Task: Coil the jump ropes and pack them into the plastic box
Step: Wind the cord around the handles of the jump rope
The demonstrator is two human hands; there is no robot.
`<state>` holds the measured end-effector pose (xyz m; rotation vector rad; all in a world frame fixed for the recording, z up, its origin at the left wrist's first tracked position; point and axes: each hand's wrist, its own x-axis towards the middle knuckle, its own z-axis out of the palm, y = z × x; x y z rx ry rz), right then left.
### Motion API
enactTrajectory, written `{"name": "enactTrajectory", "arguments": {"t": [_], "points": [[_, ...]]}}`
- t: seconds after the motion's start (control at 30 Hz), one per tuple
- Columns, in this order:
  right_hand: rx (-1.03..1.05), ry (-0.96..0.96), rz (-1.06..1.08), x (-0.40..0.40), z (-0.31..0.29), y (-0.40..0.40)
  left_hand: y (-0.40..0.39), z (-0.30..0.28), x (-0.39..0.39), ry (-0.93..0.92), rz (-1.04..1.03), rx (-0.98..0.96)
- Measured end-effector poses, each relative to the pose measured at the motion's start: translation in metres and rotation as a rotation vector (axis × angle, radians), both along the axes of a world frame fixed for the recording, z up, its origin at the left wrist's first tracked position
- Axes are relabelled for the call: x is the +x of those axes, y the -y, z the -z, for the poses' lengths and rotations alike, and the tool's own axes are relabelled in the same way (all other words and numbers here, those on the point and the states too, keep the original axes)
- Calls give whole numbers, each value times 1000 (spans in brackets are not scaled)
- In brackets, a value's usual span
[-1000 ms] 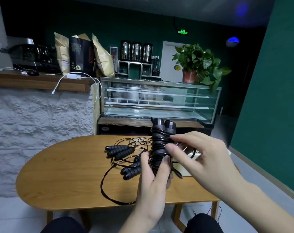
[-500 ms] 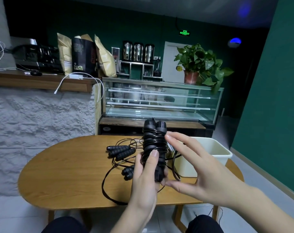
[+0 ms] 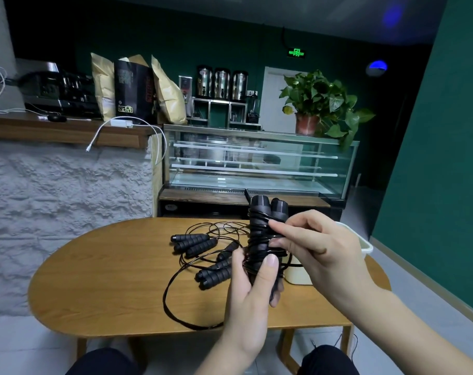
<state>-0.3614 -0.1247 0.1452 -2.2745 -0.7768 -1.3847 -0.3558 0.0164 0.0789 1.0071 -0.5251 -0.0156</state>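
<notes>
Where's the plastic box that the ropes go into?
In the head view, the plastic box sits on the wooden table's right end, mostly hidden behind the right hand.

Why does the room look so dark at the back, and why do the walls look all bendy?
In the head view, the back of the room is dim, with only the green exit sign and a blue lamp glowing; the wooden table is well lit; the wide-angle lens tilts and curves the edges; the left hand and right hand look big because they are close to the camera.
</notes>
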Motion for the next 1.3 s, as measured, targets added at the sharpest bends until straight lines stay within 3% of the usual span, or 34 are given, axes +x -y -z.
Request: {"name": "enactTrajectory", "arguments": {"t": [0.27, 0.53, 0.9, 1.0, 1.13, 1.3], "points": [[1, 91, 142, 0, 3, -8, -5, -3, 3, 28, -41, 15], [249, 75, 72, -3, -1, -14, -7, -4, 0, 72, -41, 37], [-185, 11, 242, -2, -2, -15, -4, 6, 8, 126, -197, 159], [-128, -75, 211, -5, -5, -13, -4, 9, 10, 169, -242, 206], [128, -132, 26, -7, -16, -8, -4, 7, 5, 206, -268, 245], [117, -223, -60, -7, -20, -11, -4, 8, 7, 187, -249, 216]]}}
